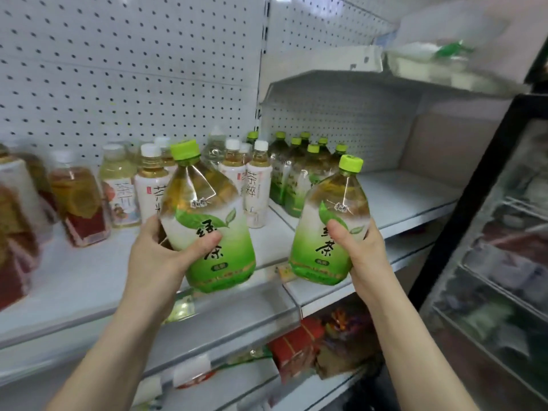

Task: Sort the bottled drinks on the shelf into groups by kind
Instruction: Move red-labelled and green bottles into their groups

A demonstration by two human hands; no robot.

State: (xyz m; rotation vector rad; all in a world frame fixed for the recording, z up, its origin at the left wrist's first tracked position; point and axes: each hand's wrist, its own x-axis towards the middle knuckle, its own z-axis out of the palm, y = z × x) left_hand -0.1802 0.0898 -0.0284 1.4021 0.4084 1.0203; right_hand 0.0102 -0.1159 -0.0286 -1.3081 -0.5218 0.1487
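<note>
My left hand (pixel 157 256) grips a green tea bottle (pixel 204 209) with a lime cap, held above the front of the white shelf (pixel 74 280). My right hand (pixel 364 250) grips a second, matching green tea bottle (pixel 329 221) just right of it. Behind them, at the back of the right-hand shelf (pixel 415 197), stands a cluster of several green-capped green tea bottles (pixel 299 167). White-capped, white-labelled tea bottles (pixel 258 185) stand in the middle. Reddish fruit tea bottles (pixel 78 200) stand blurred at the left.
A pegboard wall (pixel 118 69) backs the shelves. An upper shelf (pixel 400 81) overhangs the right bay. A glass-door cooler (pixel 498 247) stands at the right. Red packages (pixel 299 345) lie on the lower shelf.
</note>
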